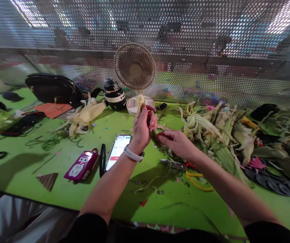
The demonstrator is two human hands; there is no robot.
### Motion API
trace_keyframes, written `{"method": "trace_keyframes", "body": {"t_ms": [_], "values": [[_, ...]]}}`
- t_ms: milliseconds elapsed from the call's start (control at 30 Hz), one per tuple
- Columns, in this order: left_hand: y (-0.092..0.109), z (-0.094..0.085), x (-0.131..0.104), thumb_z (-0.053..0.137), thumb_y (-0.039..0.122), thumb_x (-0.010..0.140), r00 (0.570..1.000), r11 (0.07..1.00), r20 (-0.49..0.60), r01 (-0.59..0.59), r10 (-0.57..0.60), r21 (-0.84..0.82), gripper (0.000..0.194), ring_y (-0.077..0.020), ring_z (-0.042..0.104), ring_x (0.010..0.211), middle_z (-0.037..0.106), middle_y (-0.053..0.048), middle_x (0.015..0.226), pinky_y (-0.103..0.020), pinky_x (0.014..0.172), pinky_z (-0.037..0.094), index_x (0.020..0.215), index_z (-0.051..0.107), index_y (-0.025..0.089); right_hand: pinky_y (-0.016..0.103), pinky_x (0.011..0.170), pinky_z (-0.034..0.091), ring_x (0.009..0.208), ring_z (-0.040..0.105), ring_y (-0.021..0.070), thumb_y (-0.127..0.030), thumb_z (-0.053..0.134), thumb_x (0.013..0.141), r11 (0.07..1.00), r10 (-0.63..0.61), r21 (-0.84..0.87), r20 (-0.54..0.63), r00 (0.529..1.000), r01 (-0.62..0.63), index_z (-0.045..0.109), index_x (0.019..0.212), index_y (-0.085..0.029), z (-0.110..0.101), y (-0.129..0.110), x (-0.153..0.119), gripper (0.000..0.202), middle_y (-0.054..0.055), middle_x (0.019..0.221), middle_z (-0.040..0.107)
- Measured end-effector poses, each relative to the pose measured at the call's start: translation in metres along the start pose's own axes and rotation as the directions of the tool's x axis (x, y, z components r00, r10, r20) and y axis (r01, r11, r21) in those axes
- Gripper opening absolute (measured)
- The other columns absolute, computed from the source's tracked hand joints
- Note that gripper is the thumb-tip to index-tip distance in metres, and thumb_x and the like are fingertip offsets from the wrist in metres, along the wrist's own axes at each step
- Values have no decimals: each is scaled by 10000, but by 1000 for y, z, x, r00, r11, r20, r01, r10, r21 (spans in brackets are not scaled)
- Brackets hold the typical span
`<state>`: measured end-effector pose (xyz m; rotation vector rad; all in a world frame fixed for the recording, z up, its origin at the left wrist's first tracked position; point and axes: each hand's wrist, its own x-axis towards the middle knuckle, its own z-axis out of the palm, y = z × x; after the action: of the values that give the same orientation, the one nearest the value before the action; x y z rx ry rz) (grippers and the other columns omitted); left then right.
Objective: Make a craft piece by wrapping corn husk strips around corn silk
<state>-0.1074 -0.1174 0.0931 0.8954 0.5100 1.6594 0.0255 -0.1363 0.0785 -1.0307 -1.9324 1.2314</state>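
Observation:
Upright in my left hand [145, 126], a pale rolled corn husk [141, 100] shows above the thumb; the fingers are wrapped round it. My right hand [176, 142] is closed in a pinch just below and to the right, on a dark green strip [155, 137] that hangs from under the left hand. The hidden middle does not show whether strip and husk are joined. Below the right hand lie scissors [194, 175] with yellow and red handles. A lit phone [117, 152] with a timer rests beside my left wrist.
Loose corn husks [200, 123] pile up on the right, with a black palette [273, 182] near them. Further back stand a fan [135, 71], a black bottle [114, 96] and a black bag [52, 88]. A purple device [80, 166] and a husk bundle [88, 114] lie left.

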Motion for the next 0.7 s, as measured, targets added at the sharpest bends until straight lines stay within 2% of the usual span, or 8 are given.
{"method": "trace_keyframes", "body": {"t_ms": [100,200,300,400,467,533,600,700], "values": [[-3,-1,1,495,404,905,999,999,-4,-32,32,19,254,-49,262,351,348,71,451,-186,354,229,766,574,207,299,685,428,692,551,155,-363,567,826,998,48,27,8,999,-48,676,769,-154,7,4,1,243,12,719,638],[-2,0,1,477,405,914,1000,1000,4,0,0,-13,267,-46,279,338,357,73,447,-183,349,232,759,558,203,305,729,450,716,594,158,-424,595,814,959,73,263,125,989,-104,677,778,-142,6,7,-1,296,33,743,670],[1,1,0,448,386,931,997,993,22,71,-69,-93,263,-44,297,327,363,73,452,-182,335,225,774,545,198,305,760,463,739,634,157,-491,619,802,866,58,466,268,962,-182,661,782,-148,4,9,-5,346,58,778,692],[2,1,1,407,355,950,994,984,47,106,-100,-144,267,-53,370,364,390,62,469,-178,364,292,780,536,193,303,722,465,706,629,159,-536,617,790,841,59,503,283,957,-200,638,776,-157,5,13,-6,379,54,745,677],[0,-1,2,398,340,953,997,991,30,70,-67,-116,270,-68,437,417,429,49,483,-183,408,349,771,532,193,294,689,448,699,601,161,-518,608,799,926,34,367,154,987,-89,642,766,-162,6,15,-6,359,42,735,659],[-5,-3,3,424,347,942,1000,999,3,7,-7,-42,263,-81,476,456,462,42,490,-194,444,379,758,534,194,294,694,430,735,585,172,-433,592,827,992,-47,113,-48,998,52,659,804,-172,7,17,-7,271,40,778,656],[-10,-5,5,469,378,919,999,998,-4,-48,48,48,255,-89,496,476,487,41,496,-204,471,398,756,542,196,298,709,422,760,578,182,-329,580,837,983,-157,-126,-184,970,135,667,847,-190,6,17,-8,164,39,809,654],[-16,-9,5,518,438,880,996,984,-7,-91,93,154,265,-92,516,490,517,45,514,-217,500,416,766,546,200,317,720,417,778,559,201,-239,577,821,926,-262,-332,-226,938,179,668,822,-213,5,15,-11,95,50,796,627]]}}
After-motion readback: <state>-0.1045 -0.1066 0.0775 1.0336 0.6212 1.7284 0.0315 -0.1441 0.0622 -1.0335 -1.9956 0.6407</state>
